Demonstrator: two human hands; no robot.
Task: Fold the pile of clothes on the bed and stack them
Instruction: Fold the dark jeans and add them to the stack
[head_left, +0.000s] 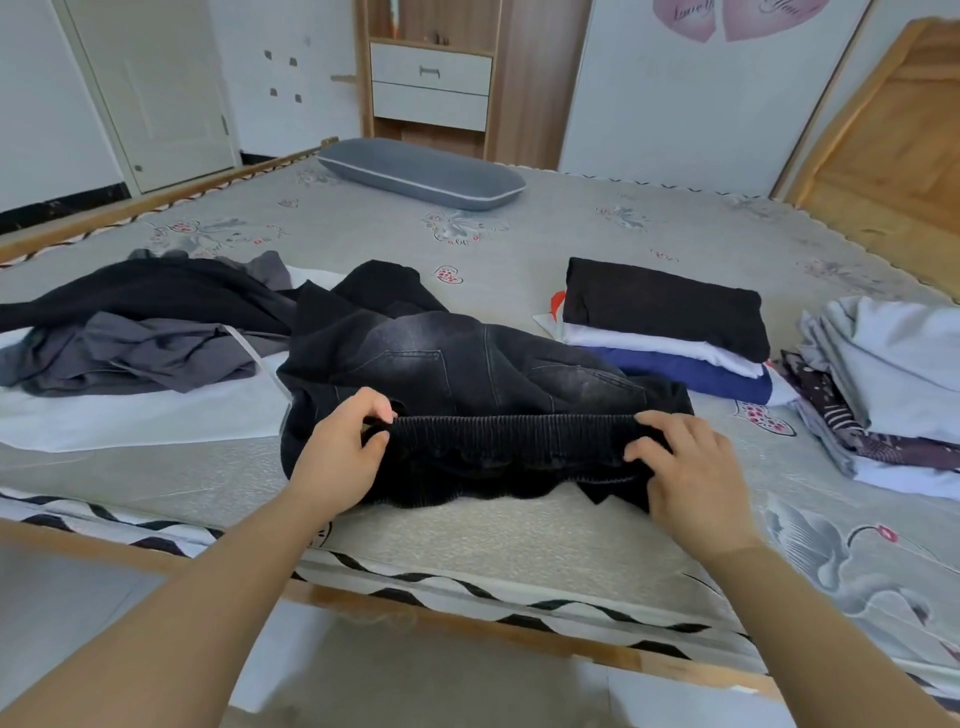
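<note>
Near the bed's edge, left hand (340, 457) and right hand (691, 470) each pinch one black jeans (467, 374) waistband end; legs hidden, bunched. Three folded garments (670, 332) stacked right.

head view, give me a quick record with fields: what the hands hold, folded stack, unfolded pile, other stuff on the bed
in hands: black jeans, left hand and right hand grip the elastic waistband's two ends
folded stack: black on white on blue, right of the jeans
second stack: grey and patterned fabrics, far right
unfolded pile: dark and grey clothes, left
also on bed: grey pillow, far side
</note>
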